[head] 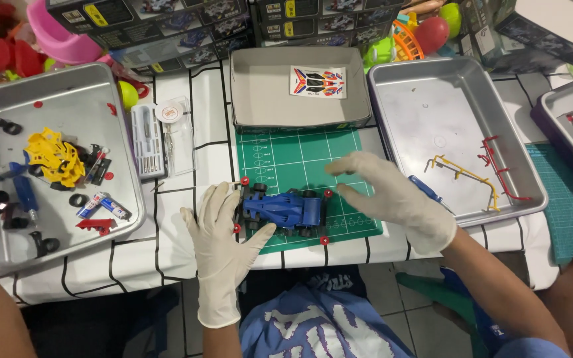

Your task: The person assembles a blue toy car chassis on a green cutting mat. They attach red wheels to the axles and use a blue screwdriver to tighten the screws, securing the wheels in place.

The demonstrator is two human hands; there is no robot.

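Blue toy racing car [285,211] sits near the front edge of a green cutting mat [293,159], lying sideways across the person's view. Its body is glossy blue, with black wheels at the corners and small red roller discs; four of these discs show, two at each end. The mat lies on a white table cover with black lines [180,199].

Both hands wear pale rubber gloves. The left hand [223,242] lies flat with fingers spread, its thumb touching the car's near left end; it grips nothing. The right hand [392,199] hovers open just beside the car's right end, fingers loosely curved, holding nothing; I cannot tell whether a fingertip touches the car.

Behind the mat stands one shallow grey cardboard box lid [260,99] with one sticker sheet [318,81] inside it. Two metal trays flank the mat. The left tray [67,93] holds one yellow plastic part frame [58,159], several loose black tyres, one red part and two small batteries [104,204]. The right tray [426,86] holds one yellow sprue [465,176] and one red sprue [499,169], with a blue-handled screwdriver [426,190] partly hidden under the right hand. One clear case of small tools [148,140] lies between the left tray and the box lid. Stacked kit boxes and coloured toys line the far edge.
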